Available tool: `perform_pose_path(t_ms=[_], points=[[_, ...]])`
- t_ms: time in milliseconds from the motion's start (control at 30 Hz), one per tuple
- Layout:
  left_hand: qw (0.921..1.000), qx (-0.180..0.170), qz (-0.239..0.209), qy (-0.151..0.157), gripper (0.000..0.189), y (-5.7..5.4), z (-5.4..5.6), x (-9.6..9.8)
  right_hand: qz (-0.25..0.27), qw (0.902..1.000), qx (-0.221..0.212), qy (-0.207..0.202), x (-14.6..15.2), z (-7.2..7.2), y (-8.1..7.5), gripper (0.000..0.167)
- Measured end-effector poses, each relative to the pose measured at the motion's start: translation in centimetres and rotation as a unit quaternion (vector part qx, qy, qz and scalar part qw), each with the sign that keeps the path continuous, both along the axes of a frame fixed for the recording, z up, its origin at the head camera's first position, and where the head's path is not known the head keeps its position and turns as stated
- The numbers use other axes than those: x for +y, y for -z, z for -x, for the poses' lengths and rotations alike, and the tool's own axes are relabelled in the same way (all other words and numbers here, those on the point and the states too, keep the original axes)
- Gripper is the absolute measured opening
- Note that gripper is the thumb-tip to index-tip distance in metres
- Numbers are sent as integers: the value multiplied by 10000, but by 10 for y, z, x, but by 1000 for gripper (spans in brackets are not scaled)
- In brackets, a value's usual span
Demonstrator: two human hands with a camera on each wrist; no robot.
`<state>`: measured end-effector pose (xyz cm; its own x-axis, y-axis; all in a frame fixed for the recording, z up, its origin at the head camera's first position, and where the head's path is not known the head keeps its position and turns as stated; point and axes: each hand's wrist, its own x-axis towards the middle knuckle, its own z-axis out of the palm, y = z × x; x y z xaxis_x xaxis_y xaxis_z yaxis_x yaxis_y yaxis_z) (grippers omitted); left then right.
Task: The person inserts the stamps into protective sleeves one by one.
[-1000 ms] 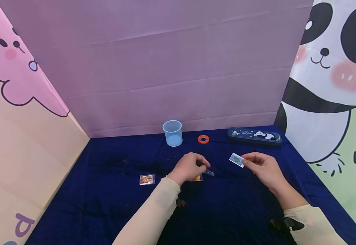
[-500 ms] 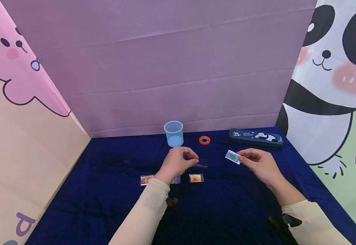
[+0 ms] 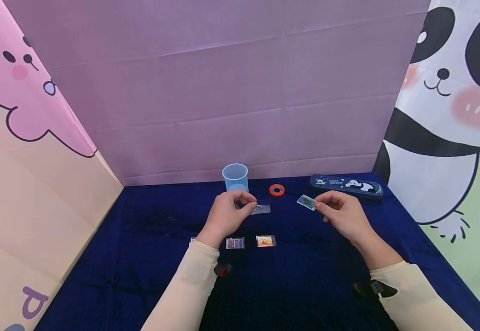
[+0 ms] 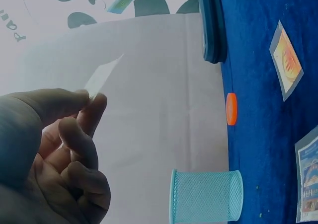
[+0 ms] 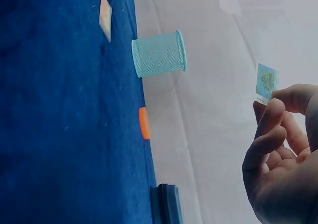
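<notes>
Between thumb and forefinger my left hand (image 3: 228, 214) pinches a small clear plastic sleeve (image 3: 261, 209), raised above the cloth in front of the blue cup. My right hand (image 3: 343, 214) pinches a stamp (image 3: 307, 202) by its right edge; it is blue with a green shape and a white border. The sleeve and the stamp are held apart, at about the same height. Below them on the cloth lie a purple-toned stamp in a sleeve (image 3: 235, 243) and an orange-yellow one in a sleeve (image 3: 266, 241). A third sleeved stamp is mostly hidden behind my left wrist.
A light blue mesh cup (image 3: 235, 177) stands at the back of the dark blue cloth (image 3: 149, 248). Right of it lie an orange tape roll (image 3: 277, 190) and a dark blue panda pencil case (image 3: 347, 186). Fabric walls (image 3: 231, 92) rise behind and on both sides.
My left hand has lifted the clear sleeve up and left, uncovering the sleeved stamps on the cloth. My right hand has moved the stamp slightly left and up.
</notes>
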<state>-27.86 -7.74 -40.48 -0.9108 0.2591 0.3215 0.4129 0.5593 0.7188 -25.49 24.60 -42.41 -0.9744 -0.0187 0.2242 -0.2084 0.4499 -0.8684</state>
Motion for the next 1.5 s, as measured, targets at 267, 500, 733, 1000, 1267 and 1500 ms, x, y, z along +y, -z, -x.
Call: perform_pose_path(t_ms=[267, 500, 733, 1000, 1267, 1500], points=[[9996, 71, -258, 60, 14, -5, -2, -8, 191, 9990, 369, -161, -17, 5, -9, 22], [9984, 89, -555, 19, 14, -12, -5, -14, 158, 9984, 526, -161, -24, 7, -18, 19], [9954, 138, -952, 11, 12, -19, -10, -17, 32, 9967, 792, -173, -33, 5, -29, 20], [9928, 195, -1174, -90, 9, -24, -15, -21, 107, 9968, 756, -225, -40, -4, -39, 16], [9908, 315, -1318, 55, 8, -25, -16, -19, 104, 9954, 886, -353, -43, -13, -46, 14], [9901, 386, -1334, 216, 12, -28, -20, -17, 272, 9925, 1055, -562, -44, -18, -52, 14]])
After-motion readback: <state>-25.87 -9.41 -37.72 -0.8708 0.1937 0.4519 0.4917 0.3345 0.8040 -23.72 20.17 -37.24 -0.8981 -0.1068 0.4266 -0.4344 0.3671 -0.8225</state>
